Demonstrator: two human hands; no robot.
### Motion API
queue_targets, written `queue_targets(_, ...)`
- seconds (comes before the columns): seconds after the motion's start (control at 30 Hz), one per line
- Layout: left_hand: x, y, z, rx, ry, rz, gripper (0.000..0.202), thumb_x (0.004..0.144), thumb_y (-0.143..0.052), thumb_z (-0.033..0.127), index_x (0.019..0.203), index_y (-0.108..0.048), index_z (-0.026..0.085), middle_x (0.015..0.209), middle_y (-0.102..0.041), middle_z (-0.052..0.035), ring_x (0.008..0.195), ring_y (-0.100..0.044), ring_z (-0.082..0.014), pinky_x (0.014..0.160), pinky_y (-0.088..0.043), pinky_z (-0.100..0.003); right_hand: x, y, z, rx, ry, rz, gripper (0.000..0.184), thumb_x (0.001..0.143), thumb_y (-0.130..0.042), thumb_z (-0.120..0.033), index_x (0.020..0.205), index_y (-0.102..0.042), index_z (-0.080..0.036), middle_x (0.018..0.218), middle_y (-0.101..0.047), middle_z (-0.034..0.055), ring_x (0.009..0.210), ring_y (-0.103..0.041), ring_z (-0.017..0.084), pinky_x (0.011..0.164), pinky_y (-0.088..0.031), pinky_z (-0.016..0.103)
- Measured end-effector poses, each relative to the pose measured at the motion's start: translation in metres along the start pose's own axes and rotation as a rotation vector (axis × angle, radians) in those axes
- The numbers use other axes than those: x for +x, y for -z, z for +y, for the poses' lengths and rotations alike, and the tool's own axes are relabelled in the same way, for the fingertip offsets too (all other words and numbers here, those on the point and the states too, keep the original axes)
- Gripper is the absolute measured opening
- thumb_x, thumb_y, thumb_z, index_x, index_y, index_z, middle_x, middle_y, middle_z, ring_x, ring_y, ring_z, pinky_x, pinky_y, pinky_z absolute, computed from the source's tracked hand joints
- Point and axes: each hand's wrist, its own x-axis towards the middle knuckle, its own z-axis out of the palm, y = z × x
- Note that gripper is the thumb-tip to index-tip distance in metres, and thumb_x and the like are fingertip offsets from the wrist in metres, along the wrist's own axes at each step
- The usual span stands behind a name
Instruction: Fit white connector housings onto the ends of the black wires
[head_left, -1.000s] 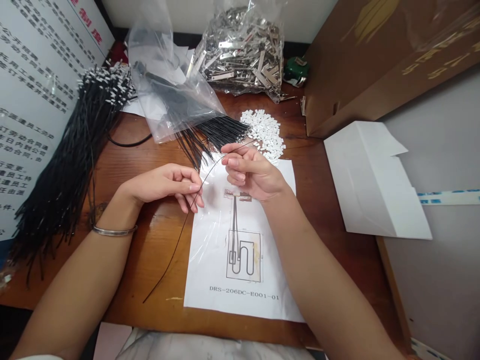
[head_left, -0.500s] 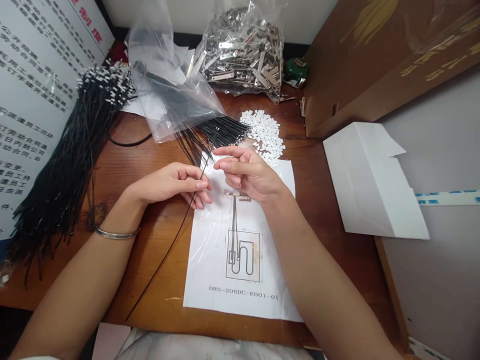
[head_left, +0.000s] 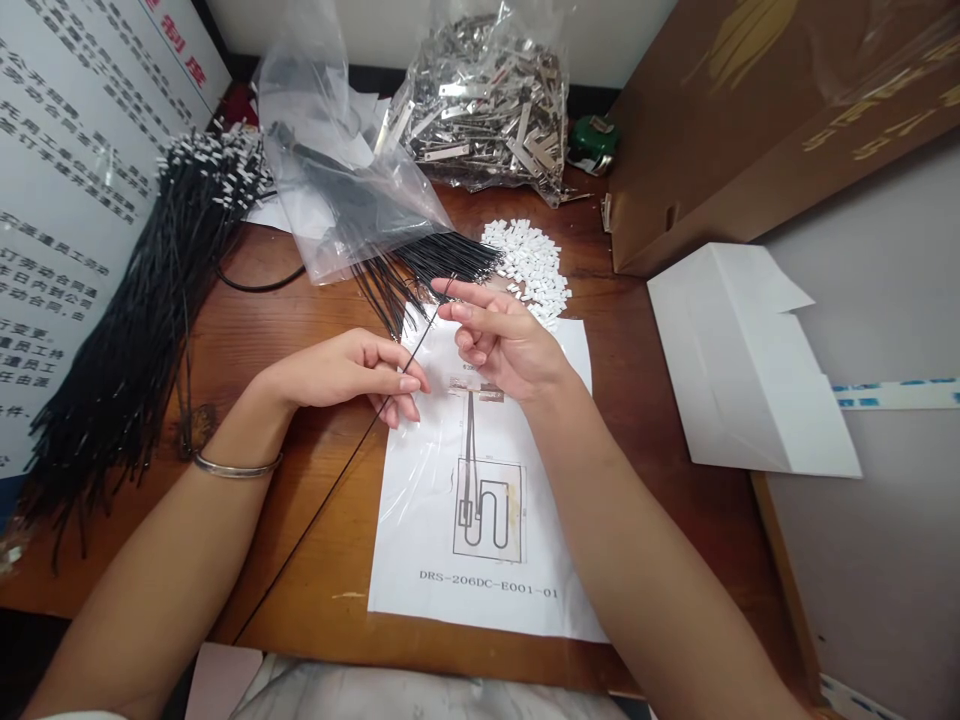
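A single thin black wire runs slantwise from the desk's front edge up through both hands. My left hand has it between thumb and fingers, closed lightly over the left edge of the paper. Thumb and index fingertip of my right hand meet the wire near its upper end, which pokes out just above the index finger; the other fingers are curled. Beneath the hands lies a printed drawing sheet in clear plastic. Beyond them, a bundle of black wires points toward a pile of small white connector housings.
A large bundle of black wires with white ends leans at the left. Behind are a clear bag of metal strips and a green tape measure. A brown box and a folded white card piece stand on the right.
My right hand has shifted slightly right, and the wire's upper end has come up to its fingertips. The wire has slid up and right; its lower end sits further left.
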Motion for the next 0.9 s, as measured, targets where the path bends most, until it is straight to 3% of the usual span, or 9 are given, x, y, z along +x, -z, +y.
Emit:
queue_targets(0.2,0.001,-0.005,0.003,0.022,0.004,0.026,0.032,0.081,-0.079,0.043,0.078,-0.075,0.011,0.078,-0.078,-0.012,0.062,-0.073,-0.0165,0.061,-0.061,-0.024,-0.002,-0.001,0.001,-0.013,-0.026,-0.078,0.037,0.058,-0.092,-0.028,0.085,-0.07,-0.015,0.079,-0.073,-0.0012,0.048,-0.057,0.003,0.034,-0.032,0.012)
queue_targets(0.3,0.006,-0.008,-0.001,-0.097,-0.094,0.197,0.037,0.078,-0.081,0.047,0.088,-0.073,0.013,0.079,-0.078,-0.0098,0.062,-0.073,-0.0172,0.061,-0.062,-0.027,-0.004,-0.001,0.0,-0.059,-0.094,-0.145,0.034,0.06,-0.091,-0.027,0.083,-0.071,-0.015,0.076,-0.073,-0.0008,0.046,-0.058,0.003,0.033,-0.031,0.013)
queue_targets(0.4,0.012,-0.012,-0.006,-0.164,-0.197,0.34,0.04,0.073,-0.084,0.048,0.087,-0.072,0.012,0.078,-0.078,-0.008,0.066,-0.074,-0.0175,0.065,-0.062,-0.027,-0.004,-0.002,0.0,-0.105,-0.133,-0.19,0.031,0.061,-0.09,-0.028,0.082,-0.072,-0.014,0.065,-0.069,-0.0016,0.045,-0.057,0.005,0.032,-0.031,0.013)
queue_targets(0.7,0.015,-0.014,-0.005,-0.192,-0.207,0.334,0.039,0.071,-0.086,0.048,0.079,-0.07,0.013,0.076,-0.078,-0.0061,0.064,-0.074,-0.0156,0.064,-0.061,-0.024,-0.004,-0.003,-0.004,-0.007,-0.048,-0.011,0.039,0.052,-0.094,-0.027,0.082,-0.072,-0.015,0.077,-0.076,-0.0012,0.043,-0.055,0.002,0.032,-0.03,0.013)
queue_targets(0.9,0.019,-0.023,-0.006,-0.155,-0.275,0.488,0.038,0.074,-0.083,0.047,0.083,-0.068,0.013,0.073,-0.076,-0.0046,0.063,-0.072,-0.015,0.061,-0.058,-0.024,-0.002,-0.003,-0.001,-0.029,-0.045,-0.001,0.04,0.055,-0.094,-0.026,0.087,-0.072,-0.015,0.079,-0.076,0.0005,0.046,-0.057,0.003,0.035,-0.033,0.013)
